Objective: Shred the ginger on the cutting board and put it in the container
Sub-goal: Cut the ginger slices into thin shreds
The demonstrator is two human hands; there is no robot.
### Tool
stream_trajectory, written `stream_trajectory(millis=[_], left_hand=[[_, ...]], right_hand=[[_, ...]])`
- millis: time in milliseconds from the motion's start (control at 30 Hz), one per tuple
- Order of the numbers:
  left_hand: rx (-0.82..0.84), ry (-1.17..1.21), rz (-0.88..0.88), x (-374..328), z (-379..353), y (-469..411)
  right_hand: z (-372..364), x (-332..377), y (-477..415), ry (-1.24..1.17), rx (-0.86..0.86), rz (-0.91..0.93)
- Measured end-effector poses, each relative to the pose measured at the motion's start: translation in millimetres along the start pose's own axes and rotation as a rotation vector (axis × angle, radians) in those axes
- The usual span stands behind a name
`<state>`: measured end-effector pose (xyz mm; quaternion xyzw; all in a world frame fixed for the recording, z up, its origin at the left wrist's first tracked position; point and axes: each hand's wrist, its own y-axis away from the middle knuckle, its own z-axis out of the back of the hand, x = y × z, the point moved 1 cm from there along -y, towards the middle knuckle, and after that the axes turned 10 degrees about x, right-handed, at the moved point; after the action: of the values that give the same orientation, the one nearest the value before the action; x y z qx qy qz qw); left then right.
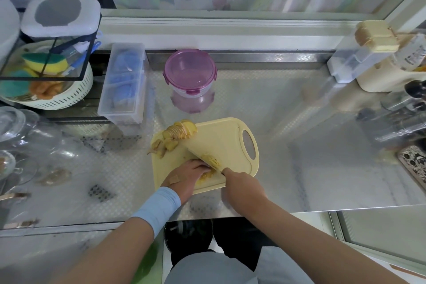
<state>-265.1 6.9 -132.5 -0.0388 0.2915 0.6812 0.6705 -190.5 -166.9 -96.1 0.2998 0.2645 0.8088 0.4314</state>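
Head view: a shiny embossed steel counter (265,104) ran along under a window with a cartoon print on it, and right at the near edge sat the yellow cutting board (228,140), handle hole out to the right. And there was the action, both hands in close at the board's near side. The left hand (187,176), a plaster on its back and a pale blue cuff (159,206) on the wrist, was knuckles-up with fingers curled down, pinning a small batch of ginger (207,175) to the board. Right against those knuckles stood the knife (198,152), a broad blade angled away to the far left, with yellow bits clinging to its flat. The right hand (242,185) was wrapped tight around the handle, forefinger pointing along the top; the handle itself was hidden inside the grip. The two hands sat just beside each other, with only the blade between them.

Up at the board's far left corner waited a heap of ginger slices (178,135), fanned out, a few scraps spilling to the board's left edge. Beyond the board, well apart from it, stood the round container (190,71), its purple clip lid on, mirrored in the steel.

Off to the left: a clear oblong box (122,83) with something blue inside, a white slotted basket (57,99) holding sponges, and glassware (18,122) near the edge. At far right, cream and clear kitchen items crowded the corner, too blurred to name
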Motion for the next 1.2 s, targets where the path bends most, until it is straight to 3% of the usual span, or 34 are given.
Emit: stream_trajectory(millis=[200,367,467,567,767,833,933,1200], left_hand=[[0.070,-0.092,-0.092,-1.2,2.7,0.7],[-0.021,-0.031,-0.006,1.9,2.0,-5.0],[0.043,-0.188,-0.100,3.3,-1.2,-7.4],[-0.020,-0.204,-0.127,-2.8,1.7,-11.4],[-0.010,-0.038,-0.009,2.8,-2.0,-6.7],[-0.066,-0.044,-0.050,4.8,-5.0,-4.1],[0.010,-0.022,-0.111,2.8,-2.9,-3.8],[-0.055,0.046,-0.052,3.5,-2.4,-2.6]], right_hand=[[-3.6,-12.2,15.5,0.042,-0.008,-0.005],[-1.9,-7.1,10.2,0.058,0.019,0.008],[3.7,5.3,-1.7,0.060,0.013,0.038],[8.4,13.6,-11.0,0.054,0.005,0.058],[4.5,6.0,-2.6,0.054,-0.013,0.053],[1.8,-2.2,5.2,0.056,-0.018,0.031],[-1.6,-13.9,12.7,0.078,-0.012,0.008],[4.4,2.0,-1.5,0.048,0.002,0.023]])
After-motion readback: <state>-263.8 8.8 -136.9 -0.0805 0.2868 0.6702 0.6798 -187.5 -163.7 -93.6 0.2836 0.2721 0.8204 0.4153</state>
